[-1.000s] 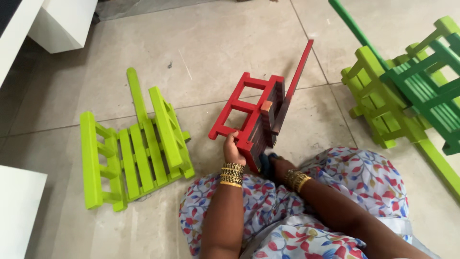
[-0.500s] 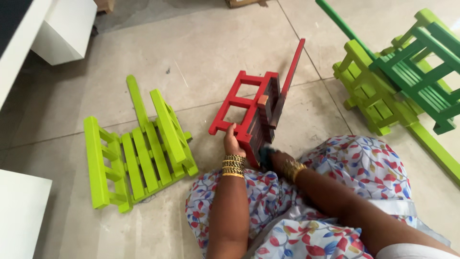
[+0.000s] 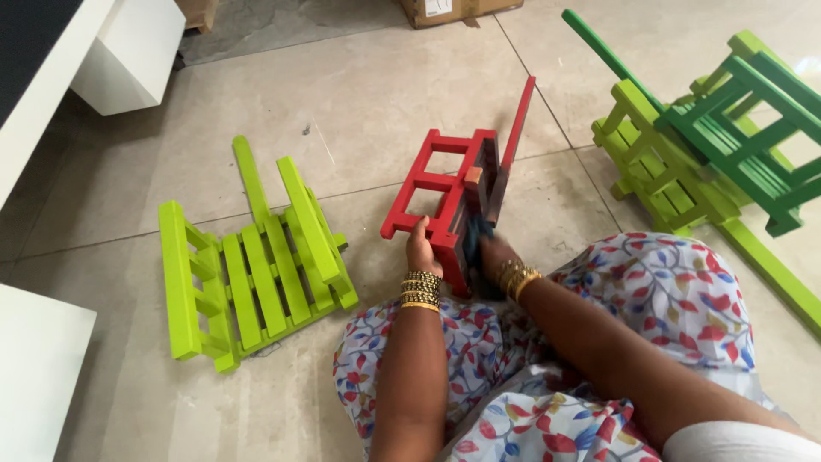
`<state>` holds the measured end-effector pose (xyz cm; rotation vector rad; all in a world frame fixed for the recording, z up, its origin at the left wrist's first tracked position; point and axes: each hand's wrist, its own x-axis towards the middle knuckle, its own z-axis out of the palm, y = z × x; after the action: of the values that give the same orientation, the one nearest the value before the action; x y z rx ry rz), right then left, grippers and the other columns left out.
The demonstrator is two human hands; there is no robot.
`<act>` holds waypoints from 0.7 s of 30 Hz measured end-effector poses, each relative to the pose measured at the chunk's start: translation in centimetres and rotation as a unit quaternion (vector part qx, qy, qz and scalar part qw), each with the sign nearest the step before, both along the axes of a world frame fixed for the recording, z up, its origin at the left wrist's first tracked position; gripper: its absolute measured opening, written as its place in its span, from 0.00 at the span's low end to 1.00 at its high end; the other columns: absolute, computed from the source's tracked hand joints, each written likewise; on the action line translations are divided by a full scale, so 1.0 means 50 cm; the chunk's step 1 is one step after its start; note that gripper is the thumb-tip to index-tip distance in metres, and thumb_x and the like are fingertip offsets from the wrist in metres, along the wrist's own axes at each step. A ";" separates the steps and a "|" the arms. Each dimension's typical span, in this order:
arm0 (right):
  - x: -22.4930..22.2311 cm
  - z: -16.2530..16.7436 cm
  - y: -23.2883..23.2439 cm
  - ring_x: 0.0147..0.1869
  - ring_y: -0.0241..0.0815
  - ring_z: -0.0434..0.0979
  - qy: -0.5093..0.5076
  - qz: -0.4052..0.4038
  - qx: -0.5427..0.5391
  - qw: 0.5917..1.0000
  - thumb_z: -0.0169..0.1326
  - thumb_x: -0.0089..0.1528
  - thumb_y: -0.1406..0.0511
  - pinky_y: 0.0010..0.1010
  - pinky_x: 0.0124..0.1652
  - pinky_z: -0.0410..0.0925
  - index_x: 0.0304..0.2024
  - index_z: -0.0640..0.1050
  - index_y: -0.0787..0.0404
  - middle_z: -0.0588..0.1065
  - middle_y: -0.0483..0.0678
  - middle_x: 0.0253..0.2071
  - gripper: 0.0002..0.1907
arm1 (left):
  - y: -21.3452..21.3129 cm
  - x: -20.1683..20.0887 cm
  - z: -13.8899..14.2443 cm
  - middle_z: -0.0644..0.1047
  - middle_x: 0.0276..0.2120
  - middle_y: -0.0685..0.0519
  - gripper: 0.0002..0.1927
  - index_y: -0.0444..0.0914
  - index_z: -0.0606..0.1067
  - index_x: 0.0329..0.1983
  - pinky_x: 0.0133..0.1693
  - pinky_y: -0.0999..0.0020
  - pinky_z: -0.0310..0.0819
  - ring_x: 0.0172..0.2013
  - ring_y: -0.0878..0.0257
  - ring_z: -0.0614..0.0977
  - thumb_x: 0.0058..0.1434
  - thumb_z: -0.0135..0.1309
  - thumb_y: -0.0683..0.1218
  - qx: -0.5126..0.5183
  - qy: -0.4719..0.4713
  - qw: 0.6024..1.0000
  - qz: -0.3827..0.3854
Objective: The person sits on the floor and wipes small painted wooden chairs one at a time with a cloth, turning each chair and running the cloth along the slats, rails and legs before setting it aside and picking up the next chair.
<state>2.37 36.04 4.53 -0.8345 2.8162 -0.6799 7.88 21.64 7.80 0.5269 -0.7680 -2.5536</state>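
Hands on the red slatted wooden chair (image 3: 457,192), which lies tipped over on the tiled floor (image 3: 385,94) in the middle of the scene, just beyond the person's knees. Left hand (image 3: 422,252) wraps the near red rail, grip clenched on the frame, gold bangles at the wrist. Right hand (image 3: 492,257) sits just to the right, pressing a dark cloth (image 3: 475,233) against the chair's inner side; that grip looks closed on the cloth, though the fingers are partly hidden. One long red back piece sticks up and away, tilted to the far right. Left of all this, a lime green chair (image 3: 256,257) lies flat on the floor, well apart. At far right, a darker green chair (image 3: 744,128) rests on another lime green chair (image 3: 658,171). Floral fabric (image 3: 684,299) covers the lap.
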 end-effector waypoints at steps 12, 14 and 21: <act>-0.060 0.044 -0.003 0.56 0.69 0.73 0.129 -0.031 -0.333 0.933 0.53 0.55 0.73 0.48 0.56 0.70 0.53 0.77 0.55 0.72 0.67 0.53 0.23 | 0.007 -0.044 -0.022 0.80 0.41 0.51 0.15 0.36 0.75 0.48 0.45 0.60 0.77 0.41 0.58 0.83 0.65 0.56 0.51 -0.022 0.007 1.000 0.015; -0.063 -0.018 0.006 0.56 0.67 0.74 0.050 -0.004 -0.251 0.967 0.56 0.57 0.68 0.47 0.53 0.71 0.55 0.74 0.57 0.73 0.65 0.54 0.22 | 0.001 -0.051 -0.037 0.81 0.41 0.50 0.16 0.35 0.76 0.47 0.44 0.60 0.78 0.40 0.57 0.83 0.63 0.55 0.51 -0.013 -0.016 1.000 0.014; -0.167 -0.091 0.108 0.56 0.58 0.80 -0.134 -0.115 -0.064 0.982 0.58 0.57 0.61 0.44 0.56 0.73 0.55 0.80 0.47 0.79 0.60 0.50 0.21 | -0.034 -0.093 -0.071 0.79 0.40 0.49 0.16 0.36 0.74 0.46 0.42 0.56 0.78 0.40 0.55 0.82 0.64 0.55 0.52 -0.004 -0.020 1.000 -0.007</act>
<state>-5.98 41.43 -0.01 -0.3969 2.6658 -0.9365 3.24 19.95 4.25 0.5743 -0.7992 -2.5578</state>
